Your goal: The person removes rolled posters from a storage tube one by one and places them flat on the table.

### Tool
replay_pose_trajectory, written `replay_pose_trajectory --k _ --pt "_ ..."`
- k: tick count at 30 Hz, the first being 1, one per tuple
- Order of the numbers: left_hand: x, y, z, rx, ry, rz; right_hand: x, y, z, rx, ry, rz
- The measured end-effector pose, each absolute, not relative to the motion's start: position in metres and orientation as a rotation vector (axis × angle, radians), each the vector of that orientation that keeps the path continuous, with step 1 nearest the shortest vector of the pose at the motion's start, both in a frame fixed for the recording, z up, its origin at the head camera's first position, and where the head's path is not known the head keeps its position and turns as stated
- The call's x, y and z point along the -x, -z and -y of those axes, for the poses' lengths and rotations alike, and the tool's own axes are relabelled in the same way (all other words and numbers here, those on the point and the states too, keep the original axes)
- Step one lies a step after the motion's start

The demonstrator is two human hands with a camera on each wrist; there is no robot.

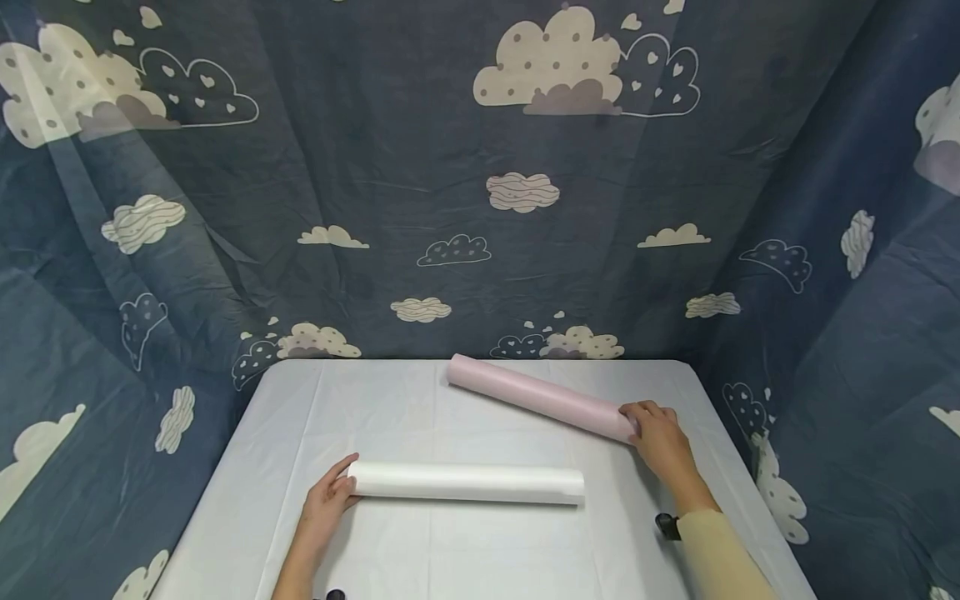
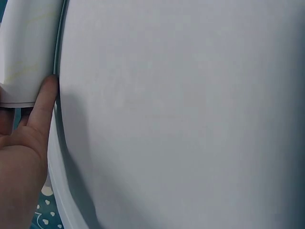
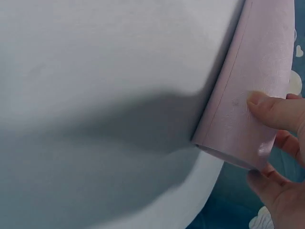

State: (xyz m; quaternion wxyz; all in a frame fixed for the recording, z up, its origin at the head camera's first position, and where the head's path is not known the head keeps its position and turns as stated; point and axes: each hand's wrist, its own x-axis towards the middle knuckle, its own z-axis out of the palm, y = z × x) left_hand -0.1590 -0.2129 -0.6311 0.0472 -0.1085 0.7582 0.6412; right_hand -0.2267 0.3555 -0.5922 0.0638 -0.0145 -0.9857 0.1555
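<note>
Step in hand looked like positioning: right hand (image 1: 663, 442) pinched the right end of the pink roll (image 1: 540, 397), which lay slanted behind the white roll (image 1: 468, 483) on the table (image 1: 450, 558). Left hand (image 1: 324, 504) seemed to pinch the white roll's left end; wrist view cropped it. Next move probably called for steady grips.

The white cylindrical roll (image 1: 465, 482) shows faint yellow streaks, the pale pink cylindrical roll (image 1: 540, 399) a thin darker line; the dark blue fabric curtain (image 1: 390, 150) bears cream clouds.
</note>
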Motion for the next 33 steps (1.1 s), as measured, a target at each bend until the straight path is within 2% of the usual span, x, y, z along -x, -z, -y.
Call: replay_pose_trajectory --k 15,33 --pt "0.165 0.632 0.193 0.328 -1.985 -2.271 0.283 0.593 -0.320 -0.071 -0.396 3.001" --pt "0.170 0.635 0.169 0.375 -1.981 -2.294 0.306 0.589 -0.298 -0.098 -0.348 3.046"
